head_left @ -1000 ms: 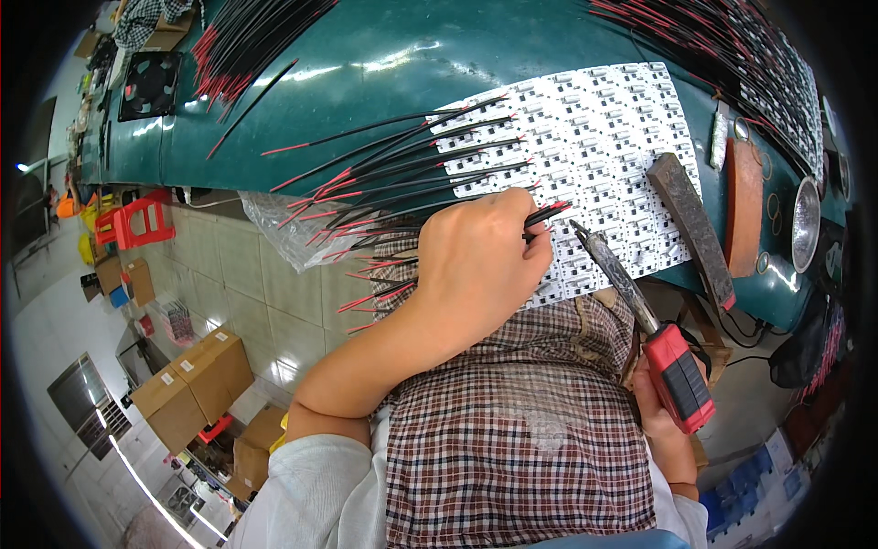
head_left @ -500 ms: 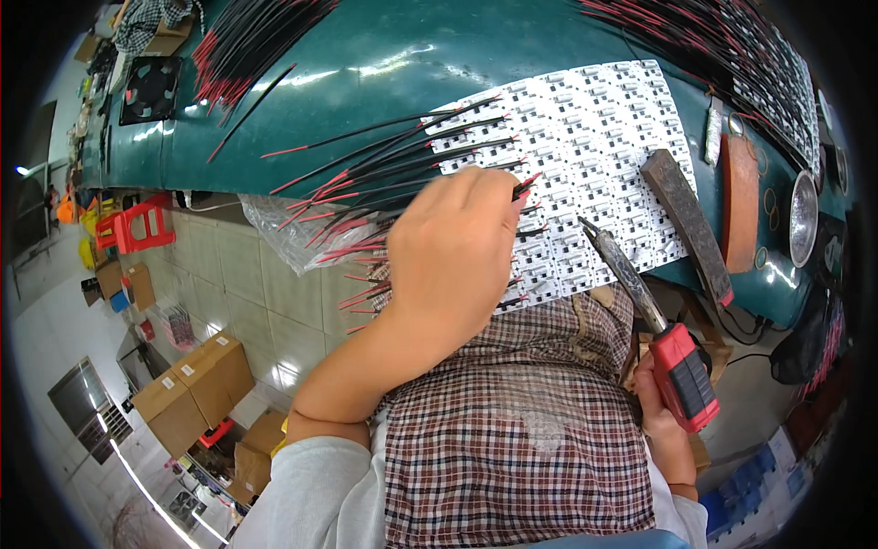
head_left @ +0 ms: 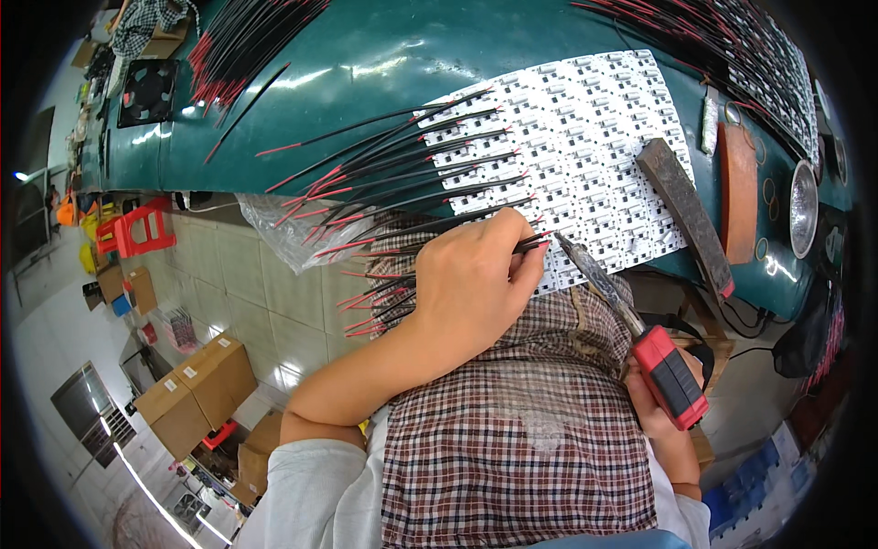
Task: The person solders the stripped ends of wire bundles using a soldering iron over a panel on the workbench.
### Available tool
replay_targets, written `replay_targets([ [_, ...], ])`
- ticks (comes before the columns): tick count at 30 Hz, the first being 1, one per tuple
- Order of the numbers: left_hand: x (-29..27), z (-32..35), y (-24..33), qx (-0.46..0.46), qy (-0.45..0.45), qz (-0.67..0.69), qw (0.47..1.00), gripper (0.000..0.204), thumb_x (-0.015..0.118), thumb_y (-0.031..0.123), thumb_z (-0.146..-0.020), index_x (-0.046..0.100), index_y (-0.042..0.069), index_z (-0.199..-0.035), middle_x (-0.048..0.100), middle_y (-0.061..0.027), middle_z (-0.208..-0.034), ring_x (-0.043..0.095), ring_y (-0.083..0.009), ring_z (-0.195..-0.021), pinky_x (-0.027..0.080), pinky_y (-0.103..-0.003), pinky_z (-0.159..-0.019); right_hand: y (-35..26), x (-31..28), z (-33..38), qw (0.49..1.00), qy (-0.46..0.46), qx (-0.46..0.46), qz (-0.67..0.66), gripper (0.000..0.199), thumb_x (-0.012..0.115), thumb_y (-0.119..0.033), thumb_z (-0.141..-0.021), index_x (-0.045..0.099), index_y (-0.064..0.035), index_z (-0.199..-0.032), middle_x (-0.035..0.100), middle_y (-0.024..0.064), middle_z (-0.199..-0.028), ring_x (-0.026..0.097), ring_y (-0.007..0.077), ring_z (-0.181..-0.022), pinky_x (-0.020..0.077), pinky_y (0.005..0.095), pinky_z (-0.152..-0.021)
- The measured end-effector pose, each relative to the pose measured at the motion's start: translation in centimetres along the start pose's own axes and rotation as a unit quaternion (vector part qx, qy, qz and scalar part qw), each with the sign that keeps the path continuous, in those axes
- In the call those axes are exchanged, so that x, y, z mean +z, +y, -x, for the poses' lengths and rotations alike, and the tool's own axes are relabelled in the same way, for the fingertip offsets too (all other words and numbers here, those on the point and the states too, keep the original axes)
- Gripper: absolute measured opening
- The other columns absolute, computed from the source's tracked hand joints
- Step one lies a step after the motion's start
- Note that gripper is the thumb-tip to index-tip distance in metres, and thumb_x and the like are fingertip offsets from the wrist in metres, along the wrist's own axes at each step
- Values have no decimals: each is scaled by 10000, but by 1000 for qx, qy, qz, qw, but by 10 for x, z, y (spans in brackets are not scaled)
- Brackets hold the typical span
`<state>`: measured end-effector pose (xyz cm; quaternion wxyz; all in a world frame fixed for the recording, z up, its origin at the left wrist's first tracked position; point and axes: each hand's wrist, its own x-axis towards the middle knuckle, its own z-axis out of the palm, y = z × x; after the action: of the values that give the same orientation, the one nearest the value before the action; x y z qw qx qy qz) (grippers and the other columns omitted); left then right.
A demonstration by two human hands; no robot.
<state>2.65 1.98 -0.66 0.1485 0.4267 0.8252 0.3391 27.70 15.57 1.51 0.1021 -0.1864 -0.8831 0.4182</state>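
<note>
My left hand (head_left: 476, 279) pinches a black-and-red wire (head_left: 530, 242) against the near edge of a white panel of small circuit boards (head_left: 594, 146) lying on the green table (head_left: 366, 64). A row of black wires with red ends (head_left: 393, 174) fans out leftward from the panel. My right hand (head_left: 663, 412) grips a soldering iron (head_left: 640, 329) by its red-and-black handle, and the iron's tip points up-left, close to the wire my left hand holds.
A dark rectangular bar (head_left: 686, 210) and a brown strip (head_left: 739, 192) lie right of the panel. Bundles of wires (head_left: 247, 37) sit at the table's far side. A clear plastic bag (head_left: 293, 229) hangs off the edge. Cardboard boxes (head_left: 197, 393) and a red stool (head_left: 137, 229) stand on the floor.
My left hand moved up over the panel, then came back down to its near edge with a wire. The soldering iron stayed nearly still.
</note>
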Motion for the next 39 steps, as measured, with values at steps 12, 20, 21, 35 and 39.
replay_targets([
  [12,3,1,-2,7,15,-15,1000,160,757,96,-802,600,78,-782,575,-11,-584,579,-180,-497,420,-324,-475,0,2,-4,1000,-13,12,-17,249,771,-15,-618,674,-4,-848,639,129,-774,636,301,-624,507,355,-565],
  [20,2,-4,-1,22,18,-21,999,141,755,83,-785,614,78,-788,566,-13,-575,575,-192,-497,426,-339,-480,1,1,-5,1000,-10,3,-19,259,772,-17,-613,674,-1,-852,634,130,-764,635,305,-621,508,360,-566],
  [21,2,-4,-1,24,16,-24,999,138,755,84,-784,617,79,-789,565,-14,-572,574,-194,-495,427,-343,-479,0,-1,-3,1000,-8,13,-21,263,772,-18,-616,672,0,-859,635,132,-763,638,309,-624,511,359,-572],
  [35,-13,-17,-7,10,-76,3,997,143,757,144,-829,723,33,-913,714,-81,-776,660,-192,-577,509,-309,-552,-1,2,-6,1000,-2,0,-14,257,781,-27,-640,662,-3,-867,640,133,-763,637,302,-613,511,347,-571],
  [39,-15,-18,-6,8,-84,-1,996,152,756,149,-833,722,26,-917,718,-86,-792,662,-191,-589,512,-310,-557,1,1,-6,1000,-15,-8,-16,265,782,-21,-638,661,-1,-873,637,133,-758,638,300,-613,510,345,-565],
])
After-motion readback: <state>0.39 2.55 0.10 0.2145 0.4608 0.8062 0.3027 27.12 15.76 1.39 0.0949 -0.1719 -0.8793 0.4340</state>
